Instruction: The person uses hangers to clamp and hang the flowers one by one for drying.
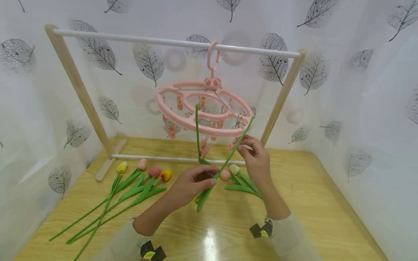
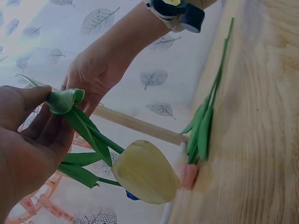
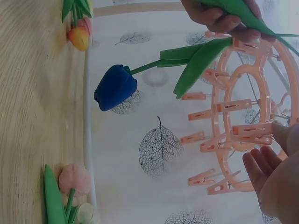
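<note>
My left hand [image 1: 196, 181] holds two artificial tulips by their green leaves and stems, heads downward. One is a yellow tulip [image 2: 145, 172], the other a blue tulip [image 3: 116, 87]; in the head view the hand largely hides both heads. Their two stems [image 1: 197, 130] stick up in front of a pink round clip hanger [image 1: 183, 125]. At the hanger's right side my right hand [image 1: 256, 156] pinches a pink clothespin [image 3: 252, 130] between thumb and finger, the other fingers loosely bent below it. More clothespins [image 3: 233, 105] dangle from the rings.
The hanger hooks over the white bar [image 1: 130, 37] of a rack with wooden posts [image 1: 78, 87]. Several tulips [image 1: 142, 165] in yellow, pink and orange lie at the table's left. A pink tulip [image 1: 224, 175] and a white tulip [image 1: 234, 169] lie near my right forearm. Leaf-printed curtains surround the table.
</note>
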`<state>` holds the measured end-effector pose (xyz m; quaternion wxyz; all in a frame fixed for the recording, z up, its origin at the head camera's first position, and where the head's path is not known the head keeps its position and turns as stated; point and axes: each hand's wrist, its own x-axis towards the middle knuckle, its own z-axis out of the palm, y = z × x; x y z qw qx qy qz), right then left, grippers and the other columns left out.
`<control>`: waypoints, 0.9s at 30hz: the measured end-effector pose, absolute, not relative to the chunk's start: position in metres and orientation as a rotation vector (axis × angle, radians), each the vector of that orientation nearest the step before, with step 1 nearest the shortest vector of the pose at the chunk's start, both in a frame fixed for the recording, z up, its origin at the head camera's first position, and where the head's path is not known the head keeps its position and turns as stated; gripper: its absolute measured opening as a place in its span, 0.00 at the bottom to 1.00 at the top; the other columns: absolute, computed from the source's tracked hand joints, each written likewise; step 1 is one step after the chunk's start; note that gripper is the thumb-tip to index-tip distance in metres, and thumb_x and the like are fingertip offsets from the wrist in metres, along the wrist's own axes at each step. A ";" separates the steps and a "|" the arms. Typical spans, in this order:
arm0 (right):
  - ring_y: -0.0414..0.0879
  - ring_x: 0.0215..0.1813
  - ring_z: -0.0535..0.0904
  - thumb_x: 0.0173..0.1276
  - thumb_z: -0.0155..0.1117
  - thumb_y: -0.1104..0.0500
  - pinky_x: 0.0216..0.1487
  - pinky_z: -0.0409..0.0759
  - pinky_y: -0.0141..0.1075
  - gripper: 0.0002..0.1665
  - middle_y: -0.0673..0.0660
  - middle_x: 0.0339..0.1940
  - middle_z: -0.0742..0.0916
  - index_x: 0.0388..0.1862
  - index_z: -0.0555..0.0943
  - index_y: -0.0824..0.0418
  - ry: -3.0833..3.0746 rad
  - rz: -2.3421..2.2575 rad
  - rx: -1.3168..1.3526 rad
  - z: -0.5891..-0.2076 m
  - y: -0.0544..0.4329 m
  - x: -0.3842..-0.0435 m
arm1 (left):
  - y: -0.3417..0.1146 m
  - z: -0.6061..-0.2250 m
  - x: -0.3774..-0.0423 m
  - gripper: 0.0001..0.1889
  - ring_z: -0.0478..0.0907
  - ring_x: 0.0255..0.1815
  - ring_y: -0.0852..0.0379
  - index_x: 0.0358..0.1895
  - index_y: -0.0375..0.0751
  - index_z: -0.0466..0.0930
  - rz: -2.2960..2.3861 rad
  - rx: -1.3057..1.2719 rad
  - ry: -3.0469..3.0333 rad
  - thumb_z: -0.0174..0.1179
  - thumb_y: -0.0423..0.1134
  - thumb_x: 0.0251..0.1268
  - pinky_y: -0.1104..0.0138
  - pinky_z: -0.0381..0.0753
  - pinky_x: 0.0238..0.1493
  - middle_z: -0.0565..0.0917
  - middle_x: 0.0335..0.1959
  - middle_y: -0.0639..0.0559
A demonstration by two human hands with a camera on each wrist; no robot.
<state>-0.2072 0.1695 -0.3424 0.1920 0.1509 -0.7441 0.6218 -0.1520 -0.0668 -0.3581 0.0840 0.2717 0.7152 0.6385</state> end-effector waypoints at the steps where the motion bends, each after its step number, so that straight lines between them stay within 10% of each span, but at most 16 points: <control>1: 0.45 0.65 0.76 0.72 0.65 0.63 0.59 0.81 0.29 0.10 0.60 0.64 0.80 0.47 0.80 0.69 -2.086 1.753 0.431 -0.342 0.168 -0.205 | -0.067 -0.358 -0.152 0.18 0.80 0.48 0.47 0.63 0.48 0.79 1.909 0.809 2.140 0.61 0.41 0.74 0.66 0.83 0.45 0.82 0.51 0.44; 27: 0.48 0.60 0.79 0.75 0.59 0.69 0.59 0.82 0.36 0.08 0.63 0.58 0.79 0.46 0.78 0.75 -1.891 1.922 0.803 -0.331 0.138 -0.160 | -0.067 -0.354 -0.150 0.16 0.82 0.52 0.52 0.62 0.46 0.79 2.088 0.917 2.369 0.60 0.35 0.74 0.65 0.84 0.49 0.81 0.58 0.48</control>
